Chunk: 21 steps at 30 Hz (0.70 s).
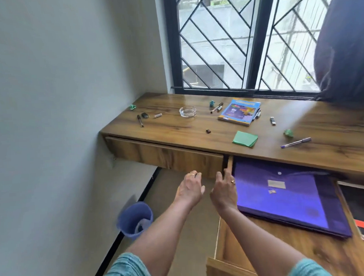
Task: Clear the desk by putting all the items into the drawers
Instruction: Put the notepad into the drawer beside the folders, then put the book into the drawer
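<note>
A wooden desk [176, 125] below the window carries a blue book [239, 112], a green paper pad [245, 138], a purple pen [295, 142], a glass ashtray [188, 111], several pens and small items. The left drawer [163, 157] is closed. The right drawer [263, 244] is pulled out and holds a purple folder [286, 198]. My left hand [190, 188] reaches under the left drawer's bottom edge, fingers curled there. My right hand [224, 190] is at the gap between the two drawers, fingers against the open drawer's left side wall.
A blue waste bin [134, 220] stands on the floor at the left wall. A dark book with an orange stripe [363, 212] lies in the open drawer at the right. A dark curtain [343, 49] hangs at the right of the barred window.
</note>
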Each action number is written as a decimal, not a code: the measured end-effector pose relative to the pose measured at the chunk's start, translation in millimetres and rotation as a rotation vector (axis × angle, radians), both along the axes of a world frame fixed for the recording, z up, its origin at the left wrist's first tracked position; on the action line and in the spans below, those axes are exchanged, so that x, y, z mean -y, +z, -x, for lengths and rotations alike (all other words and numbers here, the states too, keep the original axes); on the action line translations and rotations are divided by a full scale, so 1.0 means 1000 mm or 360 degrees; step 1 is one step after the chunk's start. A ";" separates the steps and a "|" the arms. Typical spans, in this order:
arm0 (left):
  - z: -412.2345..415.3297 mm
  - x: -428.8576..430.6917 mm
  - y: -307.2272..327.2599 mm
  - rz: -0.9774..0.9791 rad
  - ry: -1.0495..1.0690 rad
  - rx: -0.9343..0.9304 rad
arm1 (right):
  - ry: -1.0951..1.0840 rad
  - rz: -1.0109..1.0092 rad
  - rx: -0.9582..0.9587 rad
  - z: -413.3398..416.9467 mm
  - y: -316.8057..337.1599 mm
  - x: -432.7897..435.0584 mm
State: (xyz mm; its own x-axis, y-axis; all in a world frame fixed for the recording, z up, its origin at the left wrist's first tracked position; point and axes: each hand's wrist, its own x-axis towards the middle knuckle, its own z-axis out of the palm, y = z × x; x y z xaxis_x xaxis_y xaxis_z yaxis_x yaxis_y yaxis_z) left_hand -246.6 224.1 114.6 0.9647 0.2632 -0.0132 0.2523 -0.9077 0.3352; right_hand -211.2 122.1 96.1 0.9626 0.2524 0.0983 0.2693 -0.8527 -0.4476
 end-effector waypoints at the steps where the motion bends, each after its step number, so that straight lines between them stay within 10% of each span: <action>1: 0.001 -0.011 0.000 0.0002 -0.0013 -0.0007 | -0.0007 -0.0003 -0.0004 0.002 0.001 -0.012; 21: -0.253 -0.091 0.016 0.0156 -0.0210 -0.0147 | -0.0592 -0.0321 0.0072 -0.231 0.011 -0.094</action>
State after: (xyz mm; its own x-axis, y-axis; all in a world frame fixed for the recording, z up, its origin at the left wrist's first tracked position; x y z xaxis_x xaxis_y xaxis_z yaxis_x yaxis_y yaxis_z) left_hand 6.2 315.5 130.9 0.9843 0.1273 -0.1226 0.1667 -0.8992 0.4045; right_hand 20.0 216.4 106.8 0.9780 -0.1403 0.1542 -0.0173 -0.7919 -0.6105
